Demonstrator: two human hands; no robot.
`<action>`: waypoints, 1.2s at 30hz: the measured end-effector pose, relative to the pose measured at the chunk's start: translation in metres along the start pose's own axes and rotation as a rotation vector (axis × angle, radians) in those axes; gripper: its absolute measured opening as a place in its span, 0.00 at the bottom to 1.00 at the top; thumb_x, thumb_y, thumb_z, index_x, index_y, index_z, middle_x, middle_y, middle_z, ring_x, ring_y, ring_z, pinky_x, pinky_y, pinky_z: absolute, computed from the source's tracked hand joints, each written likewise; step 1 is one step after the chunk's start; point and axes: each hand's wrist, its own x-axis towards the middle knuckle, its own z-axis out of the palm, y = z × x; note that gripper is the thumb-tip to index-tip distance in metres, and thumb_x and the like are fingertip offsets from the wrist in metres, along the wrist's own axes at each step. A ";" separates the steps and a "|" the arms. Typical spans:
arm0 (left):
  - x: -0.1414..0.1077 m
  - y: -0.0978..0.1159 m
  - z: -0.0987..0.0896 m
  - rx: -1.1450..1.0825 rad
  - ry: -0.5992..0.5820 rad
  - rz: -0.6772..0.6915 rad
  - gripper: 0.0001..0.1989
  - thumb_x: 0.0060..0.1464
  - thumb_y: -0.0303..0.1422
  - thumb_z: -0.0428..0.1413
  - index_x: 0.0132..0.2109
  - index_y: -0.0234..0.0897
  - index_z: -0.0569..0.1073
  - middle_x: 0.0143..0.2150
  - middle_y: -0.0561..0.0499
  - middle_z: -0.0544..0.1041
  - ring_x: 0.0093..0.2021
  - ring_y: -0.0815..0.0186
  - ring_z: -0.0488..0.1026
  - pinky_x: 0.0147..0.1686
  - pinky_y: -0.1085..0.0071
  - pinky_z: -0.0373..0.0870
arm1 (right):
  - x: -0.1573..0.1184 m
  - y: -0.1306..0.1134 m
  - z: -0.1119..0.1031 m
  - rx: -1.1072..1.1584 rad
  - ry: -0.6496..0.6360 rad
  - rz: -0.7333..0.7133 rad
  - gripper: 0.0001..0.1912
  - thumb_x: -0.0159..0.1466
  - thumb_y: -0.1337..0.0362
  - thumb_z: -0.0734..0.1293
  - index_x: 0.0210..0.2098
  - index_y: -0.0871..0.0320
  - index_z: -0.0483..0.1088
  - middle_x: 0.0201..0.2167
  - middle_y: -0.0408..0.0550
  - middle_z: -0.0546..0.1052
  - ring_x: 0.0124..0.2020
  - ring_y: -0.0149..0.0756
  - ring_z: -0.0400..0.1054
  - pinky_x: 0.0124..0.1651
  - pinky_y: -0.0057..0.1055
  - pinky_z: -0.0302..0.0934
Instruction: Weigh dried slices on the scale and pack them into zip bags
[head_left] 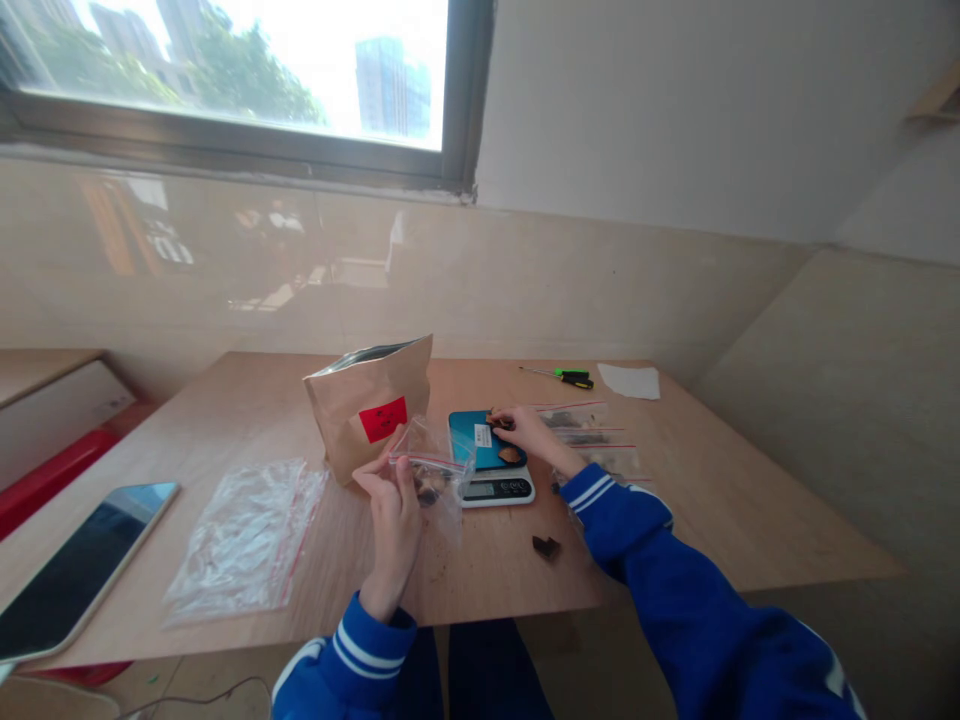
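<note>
My left hand (395, 505) pinches a clear zip bag (444, 478) by its red-lined top edge; some brown pieces sit inside it. Over the blue plate of a kitchen scale (465, 450), my right hand (523, 428) has its fingers closed round dried brown pieces (498, 418) that look like shell or bark. One more brown piece (510, 455) lies on the plate's near right corner. The scale's display is too small to read. Behind the zip bag stands an open brown paper pouch (375, 405) with a red label. A dark piece (546, 547) rests on the table before the scale.
A stack of clear zip bags (236, 540) lies at left, beside a large phone or tablet (86, 570). Filled zip bags (600, 437) lie right of the scale, partly behind my right arm. Farther back are screwdrivers (574, 378) and white paper (630, 380).
</note>
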 end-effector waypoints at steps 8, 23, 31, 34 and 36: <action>-0.003 -0.001 0.004 -0.016 -0.007 -0.008 0.20 0.58 0.51 0.47 0.42 0.37 0.59 0.44 0.39 0.73 0.45 0.55 0.76 0.41 0.59 0.75 | 0.004 0.004 -0.002 0.215 0.138 0.064 0.09 0.59 0.68 0.67 0.36 0.63 0.79 0.36 0.56 0.82 0.37 0.44 0.75 0.42 0.40 0.68; -0.012 0.000 0.009 -0.095 -0.034 0.052 0.13 0.62 0.44 0.46 0.43 0.39 0.57 0.50 0.37 0.72 0.54 0.57 0.72 0.53 0.55 0.69 | 0.003 -0.122 -0.049 0.630 -0.464 -0.303 0.17 0.57 0.63 0.71 0.45 0.61 0.76 0.41 0.50 0.80 0.42 0.35 0.74 0.47 0.32 0.68; -0.011 0.009 0.006 -0.164 0.020 0.038 0.16 0.62 0.46 0.45 0.46 0.38 0.58 0.53 0.35 0.71 0.56 0.58 0.71 0.56 0.54 0.66 | -0.018 -0.080 -0.047 0.370 -0.057 -0.150 0.14 0.66 0.61 0.62 0.47 0.59 0.72 0.48 0.53 0.76 0.49 0.38 0.71 0.53 0.38 0.64; -0.011 0.008 0.005 -0.147 0.062 0.008 0.17 0.61 0.49 0.45 0.43 0.39 0.56 0.54 0.32 0.69 0.56 0.56 0.71 0.53 0.55 0.69 | -0.038 -0.039 -0.035 -0.018 -0.143 -0.076 0.14 0.58 0.66 0.70 0.44 0.60 0.73 0.45 0.56 0.77 0.49 0.44 0.70 0.54 0.41 0.62; -0.013 0.006 0.005 -0.129 0.081 -0.007 0.18 0.61 0.49 0.44 0.43 0.39 0.55 0.55 0.31 0.69 0.56 0.56 0.71 0.51 0.54 0.69 | -0.048 -0.020 -0.025 -0.143 -0.168 -0.077 0.14 0.55 0.71 0.72 0.42 0.61 0.74 0.43 0.56 0.77 0.48 0.45 0.70 0.52 0.41 0.63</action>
